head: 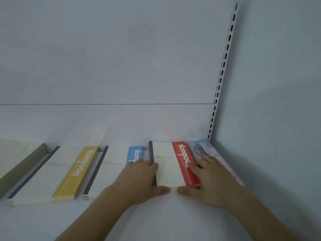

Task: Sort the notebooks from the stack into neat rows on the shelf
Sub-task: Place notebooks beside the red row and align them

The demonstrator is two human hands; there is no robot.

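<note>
Both hands, L [139, 180] & R [210, 181], fingers flat, grip nothing, press red "Notebook" [173, 164] on shelf [156, 220].

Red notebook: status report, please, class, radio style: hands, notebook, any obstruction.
Both hands, left and right, squaring the red notebook flat on the shelf. Blue notebook and pale notebook close alongside. Nothing blocking.

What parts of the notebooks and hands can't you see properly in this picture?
- Blue notebook: head view; the left hand covers its near end and the end of its title.
- Pale patterned notebook: the right hand hides much of its cover.
- Green notebook: cut off by the left edge.
- Red notebook: the small print on its white part is too blurred to read.
</note>
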